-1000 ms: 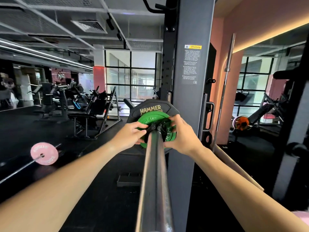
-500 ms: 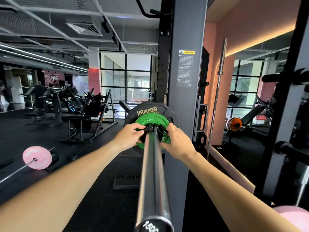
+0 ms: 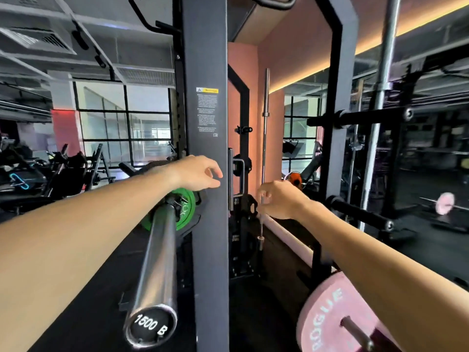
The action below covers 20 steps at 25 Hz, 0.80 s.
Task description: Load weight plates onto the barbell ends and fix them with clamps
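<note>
The steel barbell sleeve [image 3: 158, 257] runs away from me, its end cap marked 1500 B nearest the camera. A green plate [image 3: 187, 207] sits on it with a black clamp [image 3: 175, 203] against its near face; a larger black plate behind is mostly hidden. My left hand [image 3: 200, 174] hovers above the green plate, off the bar, fingers loosely curled and holding nothing. My right hand [image 3: 278, 199] hangs in the air to the right of the rack post, fingers loosely curled and empty.
A grey rack upright [image 3: 209, 148] stands just right of the sleeve. A pink Rogue plate [image 3: 327, 316] sits on a storage peg at bottom right. An upright bar [image 3: 265, 138] stands by the pink wall. Gym machines fill the left background.
Both hands have let go of the clamp and plate and drawn back from the bar. The view has swung right and come nearer, showing the sleeve end and the pink plate.
</note>
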Tool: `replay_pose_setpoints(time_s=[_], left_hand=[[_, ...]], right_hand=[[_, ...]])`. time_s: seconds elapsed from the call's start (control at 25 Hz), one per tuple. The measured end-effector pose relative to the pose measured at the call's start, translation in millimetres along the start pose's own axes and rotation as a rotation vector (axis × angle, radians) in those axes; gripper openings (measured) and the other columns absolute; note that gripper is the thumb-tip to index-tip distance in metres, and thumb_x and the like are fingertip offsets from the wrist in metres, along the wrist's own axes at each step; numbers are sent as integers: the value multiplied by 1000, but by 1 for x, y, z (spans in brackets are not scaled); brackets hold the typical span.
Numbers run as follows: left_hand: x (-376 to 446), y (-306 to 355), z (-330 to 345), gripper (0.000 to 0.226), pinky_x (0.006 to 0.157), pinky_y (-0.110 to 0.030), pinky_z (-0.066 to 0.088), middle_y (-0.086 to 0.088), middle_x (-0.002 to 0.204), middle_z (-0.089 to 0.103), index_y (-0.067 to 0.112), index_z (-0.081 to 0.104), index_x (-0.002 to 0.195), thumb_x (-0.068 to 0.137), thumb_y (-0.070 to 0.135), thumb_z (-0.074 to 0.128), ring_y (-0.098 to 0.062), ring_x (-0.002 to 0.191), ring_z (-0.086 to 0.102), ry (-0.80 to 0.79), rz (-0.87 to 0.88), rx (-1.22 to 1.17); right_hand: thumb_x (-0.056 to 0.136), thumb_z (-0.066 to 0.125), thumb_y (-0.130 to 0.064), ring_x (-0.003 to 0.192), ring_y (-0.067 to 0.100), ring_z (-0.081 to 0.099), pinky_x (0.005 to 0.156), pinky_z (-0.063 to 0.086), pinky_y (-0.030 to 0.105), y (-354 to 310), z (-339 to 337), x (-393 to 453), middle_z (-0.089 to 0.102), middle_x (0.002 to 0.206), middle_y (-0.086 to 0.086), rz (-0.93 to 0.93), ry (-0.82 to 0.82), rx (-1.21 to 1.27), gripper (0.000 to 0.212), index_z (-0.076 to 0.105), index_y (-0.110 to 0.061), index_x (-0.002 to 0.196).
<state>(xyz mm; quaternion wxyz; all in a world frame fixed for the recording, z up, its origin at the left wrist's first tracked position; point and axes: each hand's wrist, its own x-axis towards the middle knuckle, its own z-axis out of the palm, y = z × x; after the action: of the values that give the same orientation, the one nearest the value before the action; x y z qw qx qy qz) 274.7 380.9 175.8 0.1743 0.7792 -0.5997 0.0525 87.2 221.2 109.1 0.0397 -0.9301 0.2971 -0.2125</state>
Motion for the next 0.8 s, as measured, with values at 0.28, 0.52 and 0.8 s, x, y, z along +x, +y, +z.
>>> replay_pose_setpoints(time_s=[0.28, 0.52, 0.8], left_hand=[[62, 172, 72, 27, 79, -27, 52, 9, 111, 66, 31, 67, 120, 94, 35, 64, -9, 91, 63, -195, 268, 83], [123, 348, 196, 28, 91, -30, 51, 11, 105, 70, 31, 68, 118, 92, 39, 66, -14, 101, 65, -299, 414, -25], [198, 511, 287, 27, 84, -25, 47, 16, 99, 67, 37, 67, 116, 90, 43, 67, -10, 99, 64, -386, 515, -86]], right_hand=[[83, 74, -36, 100, 23, 65, 79, 49, 26, 167, -61, -100, 68, 103, -1, 239, 13, -24, 34, 70, -25, 115], [83, 74, -38, 107, 23, 63, 78, 47, 28, 336, -112, -206, 70, 111, 1, 435, -22, -95, 37, 69, -27, 119], [84, 72, -36, 99, 15, 53, 74, 41, 26, 497, -144, -280, 66, 116, -2, 592, -55, -88, 41, 65, -30, 124]])
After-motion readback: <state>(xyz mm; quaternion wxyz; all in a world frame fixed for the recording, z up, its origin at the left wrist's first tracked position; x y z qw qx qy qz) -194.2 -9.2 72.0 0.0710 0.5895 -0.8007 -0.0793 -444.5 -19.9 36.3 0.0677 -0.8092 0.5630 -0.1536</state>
